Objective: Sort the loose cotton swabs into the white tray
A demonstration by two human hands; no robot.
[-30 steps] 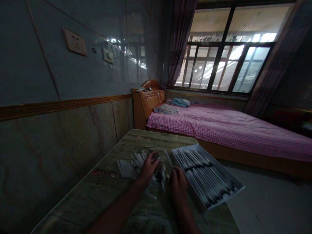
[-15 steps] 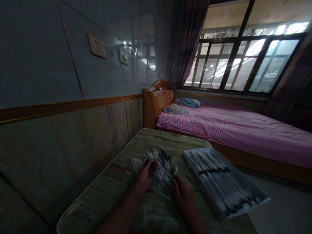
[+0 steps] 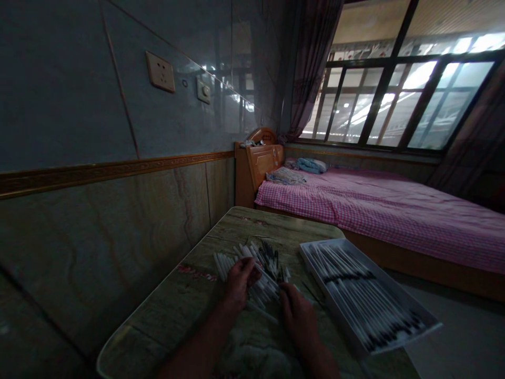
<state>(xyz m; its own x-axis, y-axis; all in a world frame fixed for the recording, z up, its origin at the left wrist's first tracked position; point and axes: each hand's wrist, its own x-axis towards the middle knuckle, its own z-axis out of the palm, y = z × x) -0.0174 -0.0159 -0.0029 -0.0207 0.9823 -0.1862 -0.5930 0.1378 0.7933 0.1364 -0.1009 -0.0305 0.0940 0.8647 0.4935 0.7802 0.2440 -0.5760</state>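
Fingers (image 3: pixel 251 263) of left hand (image 3: pixel 238 280) and right hand (image 3: pixel 299 310) pinch one pale tube (image 3: pixel 269 278).

We list: white tubes (image 3: pixel 266 285), black pieces (image 3: pixel 269 255), loose on the table (image 3: pixel 165 305). One white tray (image 3: pixel 412 345), black-tipped sticks (image 3: pixel 357 295) inside, at the right edge.

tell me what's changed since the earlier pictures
The left hand shifted left, exposing more black pieces; the right hand moved left, away from the tray. The right hand's white stick, earlier pointing forward, now seems to slant toward the left hand. The tray stayed put on the table.
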